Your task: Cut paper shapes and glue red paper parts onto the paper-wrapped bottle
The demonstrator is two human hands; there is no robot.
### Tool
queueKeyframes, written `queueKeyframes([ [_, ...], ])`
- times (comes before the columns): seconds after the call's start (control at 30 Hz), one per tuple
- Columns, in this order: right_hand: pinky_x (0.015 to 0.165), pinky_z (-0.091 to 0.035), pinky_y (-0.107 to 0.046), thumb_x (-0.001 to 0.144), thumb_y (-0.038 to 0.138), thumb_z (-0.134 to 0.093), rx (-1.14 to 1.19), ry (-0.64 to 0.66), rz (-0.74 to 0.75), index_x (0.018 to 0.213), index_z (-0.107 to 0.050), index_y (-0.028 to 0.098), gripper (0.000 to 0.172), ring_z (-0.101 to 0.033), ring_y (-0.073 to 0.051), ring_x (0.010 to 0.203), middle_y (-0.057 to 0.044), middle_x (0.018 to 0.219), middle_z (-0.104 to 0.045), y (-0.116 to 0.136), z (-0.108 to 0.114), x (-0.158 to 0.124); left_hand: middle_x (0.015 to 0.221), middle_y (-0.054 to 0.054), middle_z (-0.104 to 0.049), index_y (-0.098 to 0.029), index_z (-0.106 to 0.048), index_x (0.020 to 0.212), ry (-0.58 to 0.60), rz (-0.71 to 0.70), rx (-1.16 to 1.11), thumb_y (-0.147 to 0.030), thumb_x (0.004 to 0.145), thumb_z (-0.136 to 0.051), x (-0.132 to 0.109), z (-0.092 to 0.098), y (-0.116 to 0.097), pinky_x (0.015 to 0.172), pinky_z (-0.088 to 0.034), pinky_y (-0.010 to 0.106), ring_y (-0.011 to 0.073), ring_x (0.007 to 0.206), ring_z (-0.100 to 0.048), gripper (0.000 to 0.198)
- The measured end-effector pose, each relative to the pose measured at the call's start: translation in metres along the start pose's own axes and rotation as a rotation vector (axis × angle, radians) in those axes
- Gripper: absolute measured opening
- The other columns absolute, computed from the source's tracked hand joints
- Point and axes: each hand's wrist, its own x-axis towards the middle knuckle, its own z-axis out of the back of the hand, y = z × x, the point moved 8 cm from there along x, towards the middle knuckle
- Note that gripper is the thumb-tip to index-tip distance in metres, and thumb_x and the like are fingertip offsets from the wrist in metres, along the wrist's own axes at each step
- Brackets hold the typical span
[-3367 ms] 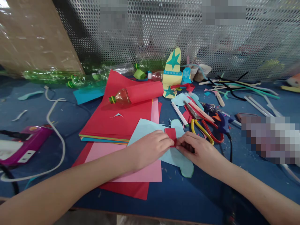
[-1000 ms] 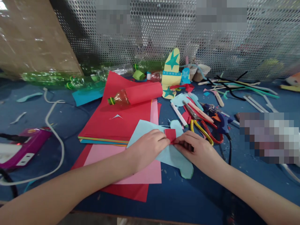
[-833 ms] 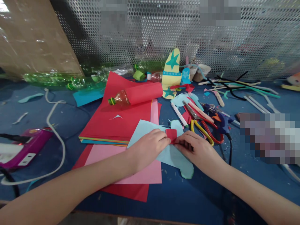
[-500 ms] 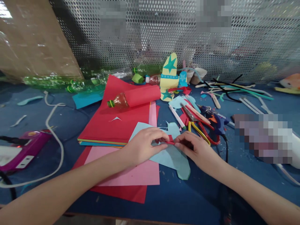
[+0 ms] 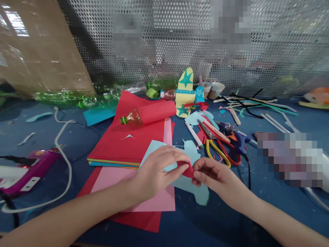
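Observation:
Between my two hands is a small piece of red paper (image 5: 188, 171), apparently folded or curled. My left hand (image 5: 160, 170) is closed, pinching its left side between thumb and fingers. With thumb and fingertips together, my right hand (image 5: 212, 174) grips its right edge. Both hands hover over a light blue paper cut-out (image 5: 191, 185) with rounded ends. Beneath and to the left lie a pink sheet (image 5: 154, 202) and a stack of red paper (image 5: 110, 144). On that stack rests a plastic bottle wrapped in red paper (image 5: 159, 111).
Scissors with red handles (image 5: 238, 157), yellow-handled scissors or pliers (image 5: 218, 152), a white marker (image 5: 194, 134) and a blue glue gun (image 5: 241, 140) lie right of centre. A purple power strip (image 5: 33, 171) and white cable (image 5: 67, 164) are at left. A yellow paper rocket (image 5: 185, 92) stands behind.
My hands have turned the red paper so more of its surface shows, and my right hand's fingers have shifted along its edge. The whole view has tipped slightly upward.

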Motion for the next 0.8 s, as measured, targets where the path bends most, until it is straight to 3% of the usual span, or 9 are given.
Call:
queueKeyframes([
  [0.23,0.065,-0.053,-0.028,0.079,0.054,-0.064,0.068,0.008,-0.002,0.079,-0.056,0.02,0.035,-0.059,-0.013,0.065,0.001,0.068,-0.058,-0.001,-0.001,-0.001,0.098,0.006,-0.067,-0.018,-0.057,0.104,0.02,-0.056,0.06,-0.034,0.077,-0.074,-0.002,-0.004,-0.006,0.088,-0.05,0.035,0.0202,0.097,-0.06,0.036],
  [0.43,0.063,-0.048,-0.025,0.079,0.052,-0.065,0.091,0.007,0.001,0.079,-0.057,0.019,0.034,-0.054,-0.012,0.065,0.002,0.068,-0.056,-0.002,-0.003,-0.003,0.1,0.007,-0.065,-0.016,-0.054,0.106,0.044,-0.092,0.16,-0.02,0.081,-0.067,-0.005,-0.01,-0.012,0.093,-0.047,0.037,0.02,0.101,-0.058,0.029],
  [0.8,0.064,-0.047,-0.025,0.069,0.052,-0.074,0.14,0.031,-0.089,0.079,-0.06,0.019,0.037,-0.055,-0.011,0.065,0.001,0.074,-0.058,-0.009,-0.005,-0.003,0.093,0.006,-0.067,-0.016,-0.054,0.105,0.011,-0.214,0.19,-0.016,0.079,-0.061,-0.005,-0.009,-0.022,0.089,-0.051,0.036,0.0193,0.093,-0.061,0.027],
])
